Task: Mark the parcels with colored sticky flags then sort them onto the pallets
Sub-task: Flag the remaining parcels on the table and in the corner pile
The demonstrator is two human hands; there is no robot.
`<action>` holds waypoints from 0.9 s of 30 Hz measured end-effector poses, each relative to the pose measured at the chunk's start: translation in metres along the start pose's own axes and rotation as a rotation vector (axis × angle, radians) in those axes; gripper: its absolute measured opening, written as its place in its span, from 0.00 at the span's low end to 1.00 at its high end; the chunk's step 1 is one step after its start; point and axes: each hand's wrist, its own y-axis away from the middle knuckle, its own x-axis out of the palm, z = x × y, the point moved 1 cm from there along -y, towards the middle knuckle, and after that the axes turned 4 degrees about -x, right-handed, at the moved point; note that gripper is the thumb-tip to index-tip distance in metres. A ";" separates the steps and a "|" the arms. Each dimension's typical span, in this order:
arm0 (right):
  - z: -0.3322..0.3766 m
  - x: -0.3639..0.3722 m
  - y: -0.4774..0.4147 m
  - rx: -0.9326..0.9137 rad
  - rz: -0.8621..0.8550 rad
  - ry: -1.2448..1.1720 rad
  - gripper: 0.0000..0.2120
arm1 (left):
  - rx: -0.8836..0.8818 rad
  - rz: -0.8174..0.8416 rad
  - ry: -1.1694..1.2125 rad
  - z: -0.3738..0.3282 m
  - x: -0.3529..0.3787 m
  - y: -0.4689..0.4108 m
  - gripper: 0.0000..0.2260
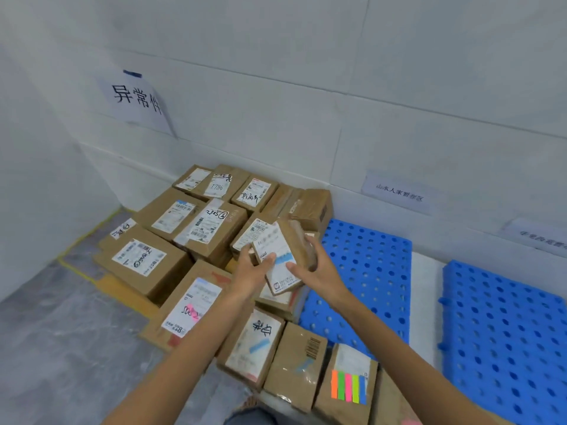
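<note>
Parcel (283, 259) gripped by left hand (252, 273), right hand (310, 268), above stacked boxes (171, 240)

Right of the middle pallet (368, 271), another pallet (506, 332) runs off the frame. Left of it, the label (274, 242) on the held parcel (299, 240) is blurred.

About sixteen cardboard parcels (139, 262) (stacking hides some), two blue pallets (368, 271) at three o'clock, five sticky flags (349, 386) at five o'clock, three paper signs (136, 98).

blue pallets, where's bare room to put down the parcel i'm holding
The middle pallet, between the parcel pile and the white strip, is bare; so is the right pallet beyond the strip. The parcel pile is crowded.
</note>
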 end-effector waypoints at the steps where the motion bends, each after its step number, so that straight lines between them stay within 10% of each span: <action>1: 0.002 0.009 -0.014 -0.011 0.005 0.084 0.38 | -0.008 -0.026 -0.032 -0.002 -0.015 -0.011 0.30; 14: -0.026 0.109 -0.111 -0.272 0.326 0.899 0.42 | 0.062 0.077 -0.602 -0.002 -0.118 -0.140 0.13; 27: -0.037 0.118 -0.093 -0.310 0.293 0.980 0.42 | 0.210 0.138 -0.931 -0.005 -0.117 -0.176 0.09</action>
